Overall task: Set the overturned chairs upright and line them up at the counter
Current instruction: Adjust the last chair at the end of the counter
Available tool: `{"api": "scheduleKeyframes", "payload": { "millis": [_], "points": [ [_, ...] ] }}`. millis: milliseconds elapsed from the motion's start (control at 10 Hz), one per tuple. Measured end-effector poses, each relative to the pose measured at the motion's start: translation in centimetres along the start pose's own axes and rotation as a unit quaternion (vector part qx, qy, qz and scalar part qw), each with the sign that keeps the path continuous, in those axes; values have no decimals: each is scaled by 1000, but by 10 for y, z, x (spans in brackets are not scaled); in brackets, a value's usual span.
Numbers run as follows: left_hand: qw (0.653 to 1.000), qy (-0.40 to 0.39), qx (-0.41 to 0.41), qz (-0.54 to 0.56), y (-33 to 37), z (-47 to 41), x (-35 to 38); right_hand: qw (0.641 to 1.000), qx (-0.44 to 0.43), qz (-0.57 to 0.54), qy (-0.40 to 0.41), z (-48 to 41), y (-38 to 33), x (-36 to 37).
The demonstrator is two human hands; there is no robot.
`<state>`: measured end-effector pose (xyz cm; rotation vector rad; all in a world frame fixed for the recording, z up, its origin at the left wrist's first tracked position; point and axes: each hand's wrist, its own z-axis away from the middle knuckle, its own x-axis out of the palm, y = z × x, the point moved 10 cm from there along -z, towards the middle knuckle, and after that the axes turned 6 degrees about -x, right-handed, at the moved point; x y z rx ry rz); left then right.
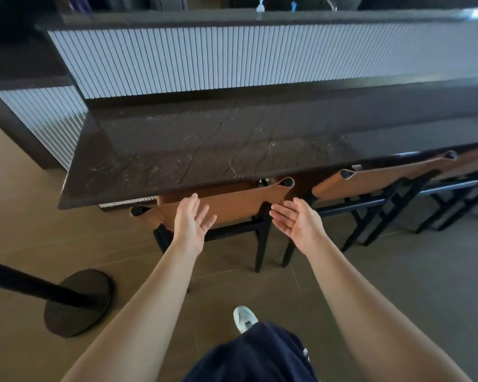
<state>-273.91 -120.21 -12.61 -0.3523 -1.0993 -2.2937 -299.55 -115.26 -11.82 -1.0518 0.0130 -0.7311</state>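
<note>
Both hands, left (pixel 192 227) and right (pixel 298 226), open, fingers spread, holding nothing, just behind the near chair (pixel 232 205). Looks straight, maybe. Nudge gently under the desk (pixel 204 144).

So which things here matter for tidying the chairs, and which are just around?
Part of the job:
nearest tan leather chair with black frame
two more tan chairs
dark marble counter
left hand, right hand, both open

Just around:
black round-based stanchion post
</note>
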Motion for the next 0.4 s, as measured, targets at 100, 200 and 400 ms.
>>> {"api": "scheduleKeyframes", "payload": {
  "millis": [100, 200, 400],
  "points": [
    [999, -28, 14, -38, 4, 28, -4, 1000, -11, -9, 7, 37, 7, -16],
    [995, -63, 23, -76, -2, 60, 0, 999, -29, -30, 3, 72, 9, -36],
    [984, -137, 1, -116, -35, 108, 15, 994, -84, -68, 34, 131, -2, -92]
  ]
}}
